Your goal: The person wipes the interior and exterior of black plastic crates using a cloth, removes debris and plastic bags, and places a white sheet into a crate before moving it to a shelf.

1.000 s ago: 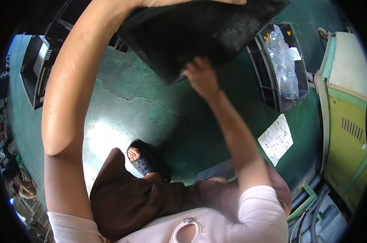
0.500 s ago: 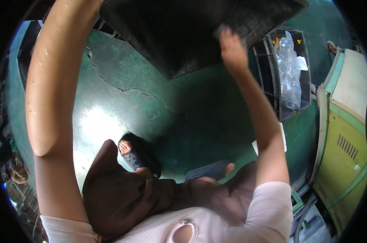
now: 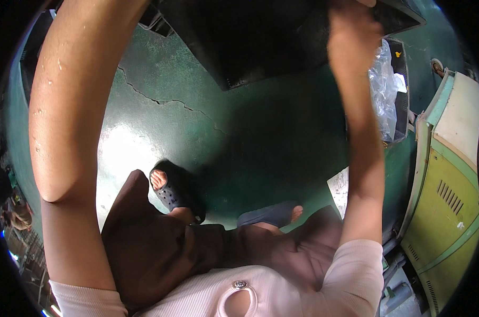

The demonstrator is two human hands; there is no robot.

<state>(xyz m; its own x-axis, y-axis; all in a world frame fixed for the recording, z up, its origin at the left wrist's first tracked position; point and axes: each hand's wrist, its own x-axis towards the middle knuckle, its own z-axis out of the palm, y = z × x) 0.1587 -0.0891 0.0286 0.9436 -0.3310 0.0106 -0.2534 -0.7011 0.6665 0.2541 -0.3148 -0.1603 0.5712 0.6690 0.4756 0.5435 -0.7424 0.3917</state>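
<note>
You had lifted the black sheet [image 3: 271, 42] higher and closer to your head over the last second: a moment before, its whole lower edge and corner hung in view above the floor, and now it filled the far top of the view, with only a pointed corner dipping toward the cracked green floor [image 3: 144, 121]. Your right hand [image 3: 350, 37] had climbed with it, from the sheet's near edge up to its right side, and it lay pressed against the dark surface; whether the fingers were curled round the edge I cannot tell. Your left hand had gone out of view past the top rim, so only the raised left forearm [image 3: 65, 116] showed, and its grip cannot be judged. Both arms were stretched up, so the sheet looked carried overhead, not resting on anything. Below, your sandalled feet [image 3: 171, 193] stood on the floor, a black crate [image 3: 401, 79] with crumpled clear plastic sat to the far right, and a yellow-green machine [image 3: 451, 201] stood at the right edge, with a white paper [image 3: 339, 189] on the floor near it.
</note>
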